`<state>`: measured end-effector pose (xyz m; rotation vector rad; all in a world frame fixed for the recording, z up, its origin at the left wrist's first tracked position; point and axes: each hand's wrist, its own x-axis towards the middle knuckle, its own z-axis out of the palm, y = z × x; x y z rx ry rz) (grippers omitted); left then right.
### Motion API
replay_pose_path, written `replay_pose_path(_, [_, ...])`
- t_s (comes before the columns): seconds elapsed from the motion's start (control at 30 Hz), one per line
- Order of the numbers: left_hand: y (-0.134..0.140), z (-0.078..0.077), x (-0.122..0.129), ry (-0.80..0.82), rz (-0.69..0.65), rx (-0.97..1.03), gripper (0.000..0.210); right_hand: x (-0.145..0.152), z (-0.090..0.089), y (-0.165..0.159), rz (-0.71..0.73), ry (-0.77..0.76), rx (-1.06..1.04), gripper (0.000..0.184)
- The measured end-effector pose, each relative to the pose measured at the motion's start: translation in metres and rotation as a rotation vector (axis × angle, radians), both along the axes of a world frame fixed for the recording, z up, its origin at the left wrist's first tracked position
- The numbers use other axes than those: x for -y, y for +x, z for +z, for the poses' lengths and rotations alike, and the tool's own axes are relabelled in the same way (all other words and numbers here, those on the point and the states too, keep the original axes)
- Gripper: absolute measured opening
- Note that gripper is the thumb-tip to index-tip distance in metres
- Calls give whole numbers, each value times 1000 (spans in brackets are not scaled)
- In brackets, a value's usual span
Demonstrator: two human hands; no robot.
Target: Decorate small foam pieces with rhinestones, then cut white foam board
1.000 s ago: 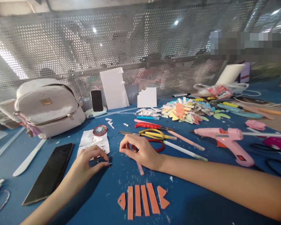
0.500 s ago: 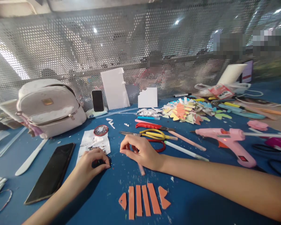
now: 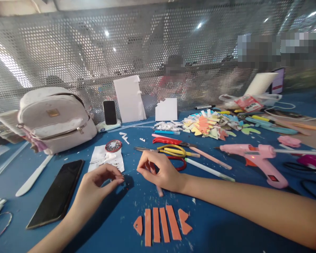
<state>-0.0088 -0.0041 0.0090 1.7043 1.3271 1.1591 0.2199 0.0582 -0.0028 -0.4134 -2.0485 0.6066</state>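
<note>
Over the blue table, the thumb and fingertips of my left hand (image 3: 101, 181) are pinched together beside a speckled white paper (image 3: 94, 160). Anything between them is too small to make out. My right hand (image 3: 164, 172) is also pinched, in front of the scissors (image 3: 142, 149), and its fingertips likewise show nothing I can name. A short pink stick (image 3: 160, 191) pokes out below it. Nearer me lie orange pieces in a fish-like row: a pointed head piece with a hole (image 3: 138, 225), several strips (image 3: 147, 228) and a notched tail piece (image 3: 184, 222).
A pink glue gun (image 3: 255, 151) lies at right, a red-handled cutter (image 3: 167, 141) behind the scissors. Coloured scraps (image 3: 206, 123) are heaped farther back. A large black phone (image 3: 56, 193), a white plastic knife (image 3: 34, 175) and a white backpack (image 3: 55, 123) occupy the left.
My left hand has lifted slightly off the table, its shadow now showing beneath the fingertips. My right hand has shifted a little to the right. The orange pieces have stayed put.
</note>
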Motion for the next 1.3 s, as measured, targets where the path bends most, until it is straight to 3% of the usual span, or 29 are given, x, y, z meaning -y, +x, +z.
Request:
replay_pose_path(0.2, [5, -5, 6, 54, 51, 147, 14, 2, -1, -1, 67, 92, -81, 9])
replay_pose_path(0.4, [5, -4, 6, 69, 51, 152, 17, 3, -1, 0, 79, 149, -58, 10])
replay_pose_path(1.3, [0, -8, 4, 105, 10, 98, 17, 2, 1, -1, 94, 132, -44, 9])
